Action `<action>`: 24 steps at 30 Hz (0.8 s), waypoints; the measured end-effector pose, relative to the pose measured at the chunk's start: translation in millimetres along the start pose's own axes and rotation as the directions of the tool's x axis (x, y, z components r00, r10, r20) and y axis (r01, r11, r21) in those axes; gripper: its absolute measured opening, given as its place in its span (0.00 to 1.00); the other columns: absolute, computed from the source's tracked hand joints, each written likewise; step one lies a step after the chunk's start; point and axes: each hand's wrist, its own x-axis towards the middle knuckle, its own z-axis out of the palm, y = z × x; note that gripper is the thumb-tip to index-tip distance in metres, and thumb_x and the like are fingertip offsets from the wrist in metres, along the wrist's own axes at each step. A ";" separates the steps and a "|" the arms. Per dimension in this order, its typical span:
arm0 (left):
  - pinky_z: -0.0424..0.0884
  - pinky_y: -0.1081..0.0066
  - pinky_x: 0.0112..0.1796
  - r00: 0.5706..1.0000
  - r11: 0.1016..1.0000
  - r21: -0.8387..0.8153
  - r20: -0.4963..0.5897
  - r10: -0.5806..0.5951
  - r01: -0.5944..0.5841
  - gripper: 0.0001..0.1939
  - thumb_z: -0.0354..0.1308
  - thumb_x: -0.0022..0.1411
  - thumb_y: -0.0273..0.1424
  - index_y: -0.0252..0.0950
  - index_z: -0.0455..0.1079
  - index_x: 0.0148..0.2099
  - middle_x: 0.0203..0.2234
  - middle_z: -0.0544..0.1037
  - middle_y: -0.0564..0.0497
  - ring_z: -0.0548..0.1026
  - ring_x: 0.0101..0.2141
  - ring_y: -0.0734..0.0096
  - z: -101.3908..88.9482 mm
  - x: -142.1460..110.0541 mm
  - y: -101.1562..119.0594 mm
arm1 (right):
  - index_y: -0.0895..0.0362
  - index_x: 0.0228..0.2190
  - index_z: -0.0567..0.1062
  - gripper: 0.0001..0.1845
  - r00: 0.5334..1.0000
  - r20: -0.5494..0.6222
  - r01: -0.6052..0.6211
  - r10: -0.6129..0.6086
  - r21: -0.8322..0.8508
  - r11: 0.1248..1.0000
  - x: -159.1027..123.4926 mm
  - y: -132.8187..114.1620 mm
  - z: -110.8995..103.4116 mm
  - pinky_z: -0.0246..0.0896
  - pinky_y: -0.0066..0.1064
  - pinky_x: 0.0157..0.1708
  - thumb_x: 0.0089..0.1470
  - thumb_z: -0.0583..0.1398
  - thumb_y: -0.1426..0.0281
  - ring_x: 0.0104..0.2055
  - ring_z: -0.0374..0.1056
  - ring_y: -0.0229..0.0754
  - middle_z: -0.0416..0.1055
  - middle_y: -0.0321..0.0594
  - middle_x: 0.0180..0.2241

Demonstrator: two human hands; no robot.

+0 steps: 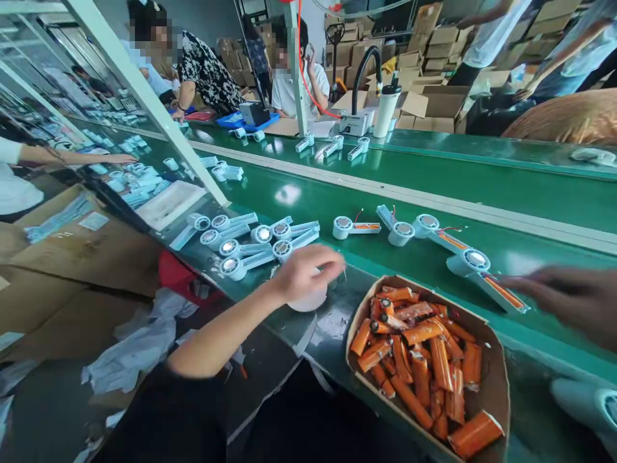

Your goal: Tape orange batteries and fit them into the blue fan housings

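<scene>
Orange battery cells fill a cardboard tray [491, 399] at the lower right of the frame, resting on the dark bench edge. Just left of it, the left hand [306, 273] curls loosely over a white round part [308, 301], fingers bent on top of it. At the right edge the right hand [571, 299] is blurred; whether it grips anything cannot be told, though its fingers point toward a white handheld fan body [482, 270] with an orange cell in its handle, lying on the green conveyor belt [530, 193]. More fan bodies [255, 241] cluster centre-left.
</scene>
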 end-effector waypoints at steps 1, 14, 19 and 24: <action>0.73 0.76 0.42 0.995 0.992 0.096 -0.055 -0.080 0.085 0.06 0.54 0.77 0.27 0.34 0.71 0.44 0.37 0.80 0.53 0.77 0.38 0.78 -29.2 -44.7 -0.7 | 0.44 0.27 0.79 0.28 0.999 -0.016 0.039 -0.039 0.001 0.999 -17.4 -34.1 -7.9 0.57 0.26 0.11 0.69 0.54 0.43 0.12 0.59 0.35 0.68 0.35 0.17; 0.75 0.64 0.56 0.910 0.864 0.394 0.135 -0.391 0.313 0.10 0.58 0.73 0.26 0.34 0.81 0.47 0.46 0.82 0.47 0.80 0.50 0.63 -50.6 -238.8 -2.0 | 0.51 0.62 0.77 0.24 0.633 0.686 0.114 -0.359 0.377 0.919 -107.3 -291.7 215.3 0.52 0.49 0.74 0.71 0.55 0.62 0.74 0.56 0.52 0.61 0.39 0.70; 0.76 0.67 0.49 0.896 0.848 0.369 0.077 -0.437 0.381 0.07 0.60 0.73 0.28 0.34 0.79 0.47 0.45 0.82 0.49 0.80 0.45 0.67 -46.4 -227.6 -9.7 | 0.47 0.73 0.64 0.35 0.508 0.861 -0.040 0.036 -0.019 0.999 -139.1 -256.3 278.5 0.32 0.50 0.78 0.72 0.42 0.55 0.79 0.35 0.52 0.39 0.30 0.76; 0.75 0.64 0.43 0.884 0.816 0.360 -0.059 -0.464 0.453 0.10 0.54 0.77 0.29 0.32 0.76 0.46 0.40 0.80 0.46 0.79 0.41 0.64 -31.1 -207.7 -31.6 | 0.45 0.70 0.68 0.36 0.638 0.753 -0.095 0.162 -0.131 0.987 -142.7 -224.4 325.7 0.37 0.54 0.77 0.68 0.43 0.52 0.77 0.44 0.58 0.48 0.34 0.73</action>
